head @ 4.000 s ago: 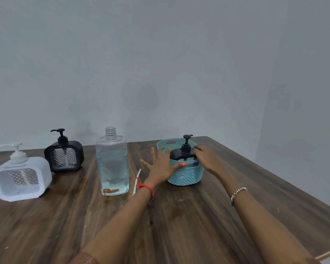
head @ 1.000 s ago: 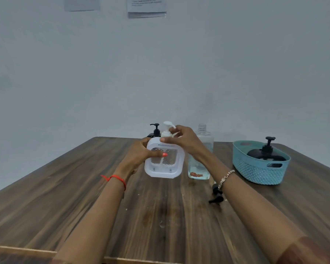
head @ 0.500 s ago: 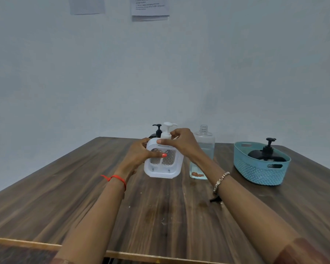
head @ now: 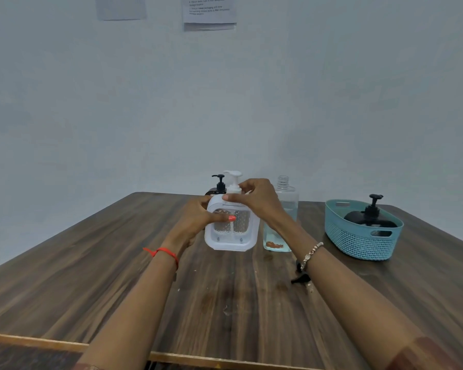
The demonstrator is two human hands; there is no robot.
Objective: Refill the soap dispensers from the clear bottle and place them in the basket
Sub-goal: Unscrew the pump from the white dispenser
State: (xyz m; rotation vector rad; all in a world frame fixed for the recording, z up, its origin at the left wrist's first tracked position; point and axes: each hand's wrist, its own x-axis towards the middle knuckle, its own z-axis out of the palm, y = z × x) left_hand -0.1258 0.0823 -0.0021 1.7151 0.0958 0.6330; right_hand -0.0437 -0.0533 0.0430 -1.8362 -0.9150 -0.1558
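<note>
The white dispenser (head: 231, 237) stood just left of the clear bottle (head: 286, 217). The left hand (head: 195, 220) gripped its side, thumb across the front window. The right hand (head: 257, 201) pinched the base of its pump (head: 234, 181). Right of the bottle, the basket (head: 358, 243) held a black dispenser (head: 369, 221). The wall notices (head: 209, 9) above the bottle were unreadable.

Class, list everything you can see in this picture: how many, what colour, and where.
white dispenser: one, white, held mid-table.
basket: one, light blue, table's right side.
black dispensers: two, black; one in the basket, one behind the white dispenser.
clear bottle: one, clear, uncapped, right of the white dispenser.
small black part: one, black, beside the right wrist; kind unclear.
table: one, dark wood.
papers: two, white, on the wall.
left hand: grips the white dispenser's body.
right hand: pinches its pump neck.
</note>
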